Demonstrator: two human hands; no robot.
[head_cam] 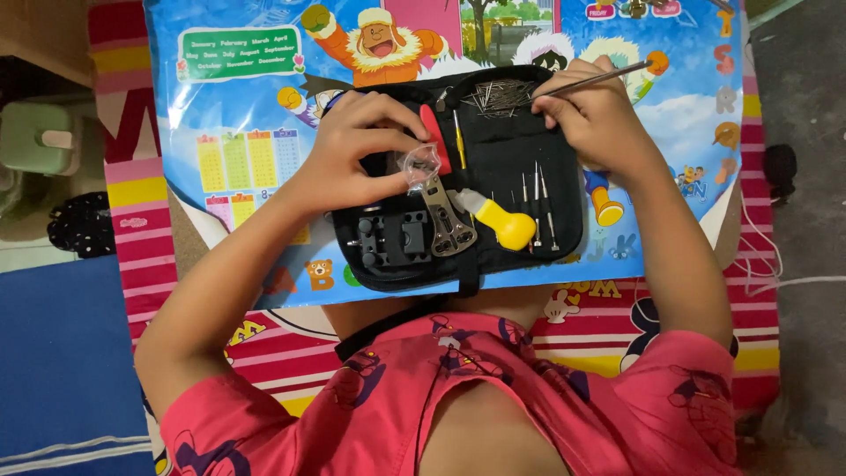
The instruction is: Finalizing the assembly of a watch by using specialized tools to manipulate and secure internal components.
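Note:
An open black tool case [564,159] lies on a colourful poster [238,115]. My left hand [352,150] pinches a small clear plastic bag [421,166] over the case's left half, beside a red-handled tool [434,137]. My right hand [599,115] holds a thin metal tool with an orange end [608,78], its tip near a pile of thin metal pins [502,95]. In the case lie a metal wrench-like opener [448,220], a black holder block [392,240], a yellow-handled tool [502,225] and several slim drivers [538,207].
A blue-and-yellow tool [604,204] lies just right of the case. The poster rests on a striped pink and yellow mat [141,238]. A green object [35,137] sits at far left, a blue mat [62,353] lower left, a white cable [775,264] at right.

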